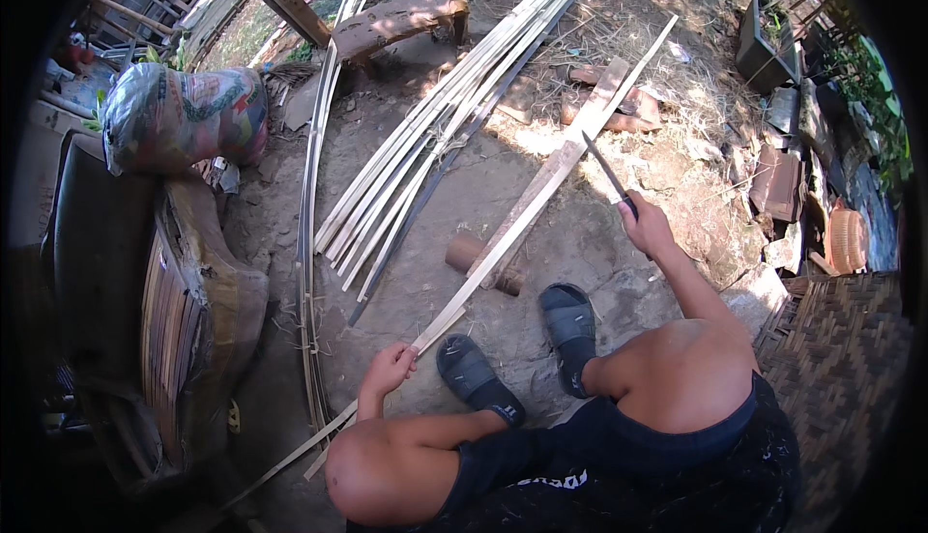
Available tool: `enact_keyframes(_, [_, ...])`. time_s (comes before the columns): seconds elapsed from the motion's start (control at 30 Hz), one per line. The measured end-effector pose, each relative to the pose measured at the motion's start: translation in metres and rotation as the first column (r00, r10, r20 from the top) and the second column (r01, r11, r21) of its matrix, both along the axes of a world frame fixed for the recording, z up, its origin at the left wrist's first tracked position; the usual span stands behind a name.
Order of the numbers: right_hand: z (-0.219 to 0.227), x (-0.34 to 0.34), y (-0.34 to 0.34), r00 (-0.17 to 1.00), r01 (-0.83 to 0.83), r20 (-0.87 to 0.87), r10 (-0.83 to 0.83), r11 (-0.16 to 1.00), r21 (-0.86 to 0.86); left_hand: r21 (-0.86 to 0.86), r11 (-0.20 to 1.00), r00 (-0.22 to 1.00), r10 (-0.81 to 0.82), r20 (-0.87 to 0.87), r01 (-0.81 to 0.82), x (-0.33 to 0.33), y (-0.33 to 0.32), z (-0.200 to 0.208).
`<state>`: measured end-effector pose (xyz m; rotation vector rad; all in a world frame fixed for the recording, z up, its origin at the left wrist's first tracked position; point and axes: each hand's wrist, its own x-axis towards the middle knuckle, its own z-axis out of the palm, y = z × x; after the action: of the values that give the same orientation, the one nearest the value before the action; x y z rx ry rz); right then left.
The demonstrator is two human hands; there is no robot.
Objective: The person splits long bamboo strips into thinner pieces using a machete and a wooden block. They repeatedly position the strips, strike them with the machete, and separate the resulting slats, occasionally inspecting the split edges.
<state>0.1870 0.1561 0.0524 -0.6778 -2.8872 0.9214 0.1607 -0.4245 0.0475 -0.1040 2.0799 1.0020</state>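
- A long pale strip (483, 272), narrow, straight-edged and cream-coloured, runs diagonally across the middle of the ground, from the upper right toward the lower left, past the person's left knee.
- Much of its upper length lies along a weathered brown board (559, 161), which slopes the same way and crosses a short brown log (464, 251).
- The left hand (389, 369) is at the lower part of the strip, beside the left knee. Its fingers are curled in, thumb and forefinger pinching the strip; the other fingertips are too small to make out.
- The right hand (650, 228) is to the right of the board, its fingers wrapped closed around the dark handle of a knife (607, 165).
- The slim blade points up and left, its tip over the strip and board; whether it touches either, I cannot tell.
- The person sits with knees apart, feet in dark sandals (570, 325) just below the log.
- Beyond the left hand, a bundle of similar pale strips (435, 137) fans out on the bare ground.
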Motion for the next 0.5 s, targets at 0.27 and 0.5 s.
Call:
enact_keyframes(0.27, [-0.034,0.011,0.011,0.997,-0.042,0.064,0.030,0.980,0.194,-0.362,0.905,0.688,-0.408,-0.601,0.221,0.004,0.065,0.013])
enact_keyframes(0.5, [0.005,-0.007,-0.034,0.989,-0.137,-0.046,0.138,0.990,0.025,0.110,0.991,0.962,-0.101,0.252,0.075,-0.027,0.050,0.004])
